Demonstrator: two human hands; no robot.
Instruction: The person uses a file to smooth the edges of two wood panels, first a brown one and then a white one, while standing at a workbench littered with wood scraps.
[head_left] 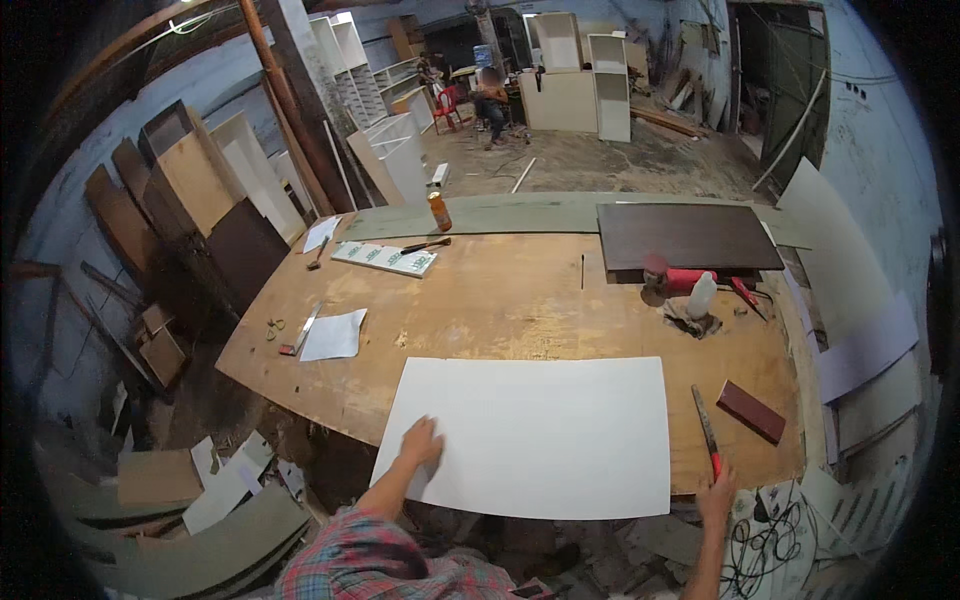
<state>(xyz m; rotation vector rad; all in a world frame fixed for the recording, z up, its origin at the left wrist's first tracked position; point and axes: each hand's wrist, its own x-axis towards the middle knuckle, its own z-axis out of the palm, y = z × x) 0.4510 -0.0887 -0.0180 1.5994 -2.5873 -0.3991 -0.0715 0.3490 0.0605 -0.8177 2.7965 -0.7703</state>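
Note:
A large white sheet (540, 430) lies on the wooden worktable in front of me, its near edge reaching past the table's front. My left hand (422, 442) rests on the left part of this sheet, fingers stretched out and holding nothing. To the right of the sheet, my right hand (717, 488) is closed round the red handle of a file (706, 430). The long dark blade points away from me over the bare tabletop. Beside it lies a dark red-brown block (750, 411).
On the worktable (480, 290) lie a dark brown panel (690, 237), a red power tool (690, 280), a white bottle (702, 296), a hammer (427, 245), a can (439, 211) and paper (334, 335). Tangled cable (770, 545) sits lower right. A person (490, 105) sits far back.

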